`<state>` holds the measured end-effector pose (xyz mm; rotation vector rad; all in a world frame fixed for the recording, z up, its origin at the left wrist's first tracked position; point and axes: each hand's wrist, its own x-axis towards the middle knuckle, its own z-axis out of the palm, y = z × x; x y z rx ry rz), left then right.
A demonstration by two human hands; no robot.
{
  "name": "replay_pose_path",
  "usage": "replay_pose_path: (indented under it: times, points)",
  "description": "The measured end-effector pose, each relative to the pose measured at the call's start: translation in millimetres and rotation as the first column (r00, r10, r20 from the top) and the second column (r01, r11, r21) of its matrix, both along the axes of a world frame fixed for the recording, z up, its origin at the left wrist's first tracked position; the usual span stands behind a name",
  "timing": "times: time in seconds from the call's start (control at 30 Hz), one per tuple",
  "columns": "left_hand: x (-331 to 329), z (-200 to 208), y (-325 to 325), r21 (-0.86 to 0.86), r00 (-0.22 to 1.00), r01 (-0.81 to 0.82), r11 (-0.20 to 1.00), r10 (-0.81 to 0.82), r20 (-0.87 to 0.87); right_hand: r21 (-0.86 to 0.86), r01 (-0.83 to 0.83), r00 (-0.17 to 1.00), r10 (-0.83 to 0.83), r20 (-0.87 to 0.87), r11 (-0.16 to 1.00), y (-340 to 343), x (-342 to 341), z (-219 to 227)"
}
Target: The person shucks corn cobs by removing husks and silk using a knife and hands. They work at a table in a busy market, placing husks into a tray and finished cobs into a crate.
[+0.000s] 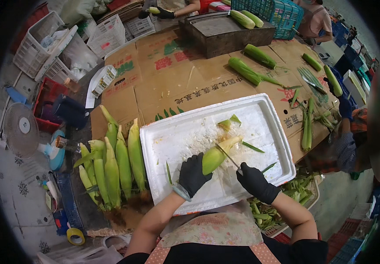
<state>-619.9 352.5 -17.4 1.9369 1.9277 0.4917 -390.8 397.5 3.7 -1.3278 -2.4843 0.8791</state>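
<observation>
An ear of corn (212, 161) in its pale green husk lies tilted over a white foam tray (147, 152). My left hand (194, 175), in a black glove, is closed around the lower end of the ear. My right hand (256, 182), also black-gloved, grips a knife (227, 155) whose blade lies across the upper part of the ear. The knife's handle is mostly hidden in my fingers. Husk scraps (224, 125) and pale crumbs are scattered in the tray beyond the ear.
Several unhusked corn ears (111, 171) lie left of the tray. Cardboard (172, 83) covers the table, with trimmed ears (245, 70) farther back near a metal stand (220, 42). A basket of husks (315, 193) sits at the lower right. Other people work at the far side and right.
</observation>
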Motion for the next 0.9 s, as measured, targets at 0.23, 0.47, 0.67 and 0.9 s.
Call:
replay_pose_path:
  times: [0.23, 0.47, 0.67, 0.9]
  points:
    - [13, 11, -8, 0.051, 0.973, 0.016, 0.999, -0.004, -0.232, -0.014, -0.044, 0.996, 0.045, 0.071, 0.999, 7, -1, 3]
    - [33, 19, -12, -0.005, 0.914, -0.047, 0.999, 0.042, -0.404, -0.099, -0.110, 0.975, 0.126, 0.181, 0.989, 24, -4, 7]
    - [-3, -2, 5, 0.038, 0.984, -0.031, 0.999, 0.024, 0.179, 0.044, -0.096, 0.991, 0.091, 0.097, 0.994, 30, -31, -28]
    - [23, 7, -2, 0.085, 0.981, -0.040, 0.996, 0.055, -0.185, 0.023, -0.123, 0.974, 0.116, 0.195, 0.992, 30, -22, -22]
